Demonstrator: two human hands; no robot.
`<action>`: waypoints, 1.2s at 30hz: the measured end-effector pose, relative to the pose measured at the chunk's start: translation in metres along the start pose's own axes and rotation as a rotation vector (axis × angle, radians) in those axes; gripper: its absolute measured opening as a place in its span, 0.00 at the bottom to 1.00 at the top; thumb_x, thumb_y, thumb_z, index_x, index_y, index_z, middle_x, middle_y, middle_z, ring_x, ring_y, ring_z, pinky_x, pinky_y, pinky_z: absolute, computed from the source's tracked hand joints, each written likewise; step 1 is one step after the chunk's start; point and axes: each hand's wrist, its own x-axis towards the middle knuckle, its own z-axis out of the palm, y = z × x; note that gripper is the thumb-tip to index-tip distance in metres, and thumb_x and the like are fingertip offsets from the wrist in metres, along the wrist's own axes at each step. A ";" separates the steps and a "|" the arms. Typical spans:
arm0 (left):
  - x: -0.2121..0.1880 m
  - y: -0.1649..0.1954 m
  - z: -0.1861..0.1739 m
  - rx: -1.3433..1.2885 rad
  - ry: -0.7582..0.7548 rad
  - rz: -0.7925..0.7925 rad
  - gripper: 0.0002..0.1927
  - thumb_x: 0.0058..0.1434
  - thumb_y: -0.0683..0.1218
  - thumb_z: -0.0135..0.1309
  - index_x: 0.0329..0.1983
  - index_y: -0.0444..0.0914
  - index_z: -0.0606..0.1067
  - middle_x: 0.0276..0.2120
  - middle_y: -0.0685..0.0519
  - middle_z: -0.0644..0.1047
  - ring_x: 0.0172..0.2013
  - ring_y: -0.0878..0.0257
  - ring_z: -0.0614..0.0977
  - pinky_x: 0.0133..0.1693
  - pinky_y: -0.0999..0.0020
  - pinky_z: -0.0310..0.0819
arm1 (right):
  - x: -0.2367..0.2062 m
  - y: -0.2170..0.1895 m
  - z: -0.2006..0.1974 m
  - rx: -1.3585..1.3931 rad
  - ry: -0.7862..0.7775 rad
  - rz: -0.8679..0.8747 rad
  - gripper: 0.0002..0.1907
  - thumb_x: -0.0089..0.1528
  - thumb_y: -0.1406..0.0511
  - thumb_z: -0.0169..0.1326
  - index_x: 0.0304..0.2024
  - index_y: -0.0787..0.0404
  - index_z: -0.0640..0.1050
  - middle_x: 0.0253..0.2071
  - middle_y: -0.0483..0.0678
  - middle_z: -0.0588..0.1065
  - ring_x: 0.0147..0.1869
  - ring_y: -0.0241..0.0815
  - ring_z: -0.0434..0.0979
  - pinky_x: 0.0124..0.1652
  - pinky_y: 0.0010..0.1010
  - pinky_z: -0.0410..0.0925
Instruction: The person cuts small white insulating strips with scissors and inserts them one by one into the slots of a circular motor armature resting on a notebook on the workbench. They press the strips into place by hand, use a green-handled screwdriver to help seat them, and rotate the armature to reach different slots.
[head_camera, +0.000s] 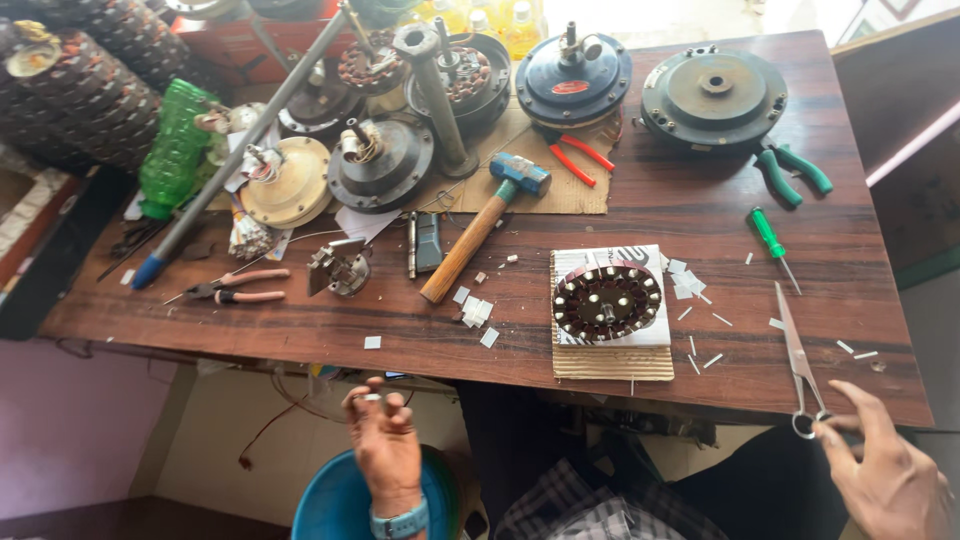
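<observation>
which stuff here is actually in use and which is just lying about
In use: scissors under the right hand; small piece, too small to tell, in the left hand; round wound core.

Lying about: hammer; green screwdriver; green pliers; green bottle.

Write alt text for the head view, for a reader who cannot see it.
Seen from above, the right hand touches the ring handles of steel scissors at the edge of a dark wooden table; the left hand hovers below the edge. A round slotted motor core sits on cardboard, beside a wooden-handled hammer.
</observation>
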 end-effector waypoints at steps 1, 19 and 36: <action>-0.008 -0.005 0.008 -0.057 -0.121 -0.022 0.07 0.72 0.47 0.51 0.48 0.40 0.75 0.42 0.50 0.81 0.32 0.64 0.79 0.29 0.76 0.74 | 0.004 0.006 0.003 -0.050 -0.064 0.028 0.38 0.62 0.54 0.62 0.74 0.36 0.65 0.50 0.43 0.85 0.48 0.48 0.85 0.53 0.41 0.74; -0.111 -0.144 0.124 0.496 -0.739 -0.558 0.09 0.67 0.38 0.58 0.50 0.32 0.79 0.38 0.51 0.83 0.33 0.68 0.81 0.35 0.76 0.75 | -0.060 -0.045 -0.011 1.078 -0.758 -0.158 0.31 0.52 0.67 0.67 0.58 0.60 0.76 0.39 0.41 0.74 0.43 0.32 0.73 0.43 0.25 0.70; -0.096 -0.157 0.153 0.739 -0.758 -0.480 0.07 0.67 0.41 0.60 0.42 0.31 0.81 0.29 0.53 0.82 0.24 0.71 0.81 0.25 0.79 0.73 | -0.075 -0.076 -0.011 1.064 -1.110 -0.211 0.41 0.47 0.59 0.73 0.60 0.70 0.78 0.28 0.41 0.73 0.33 0.31 0.71 0.34 0.25 0.66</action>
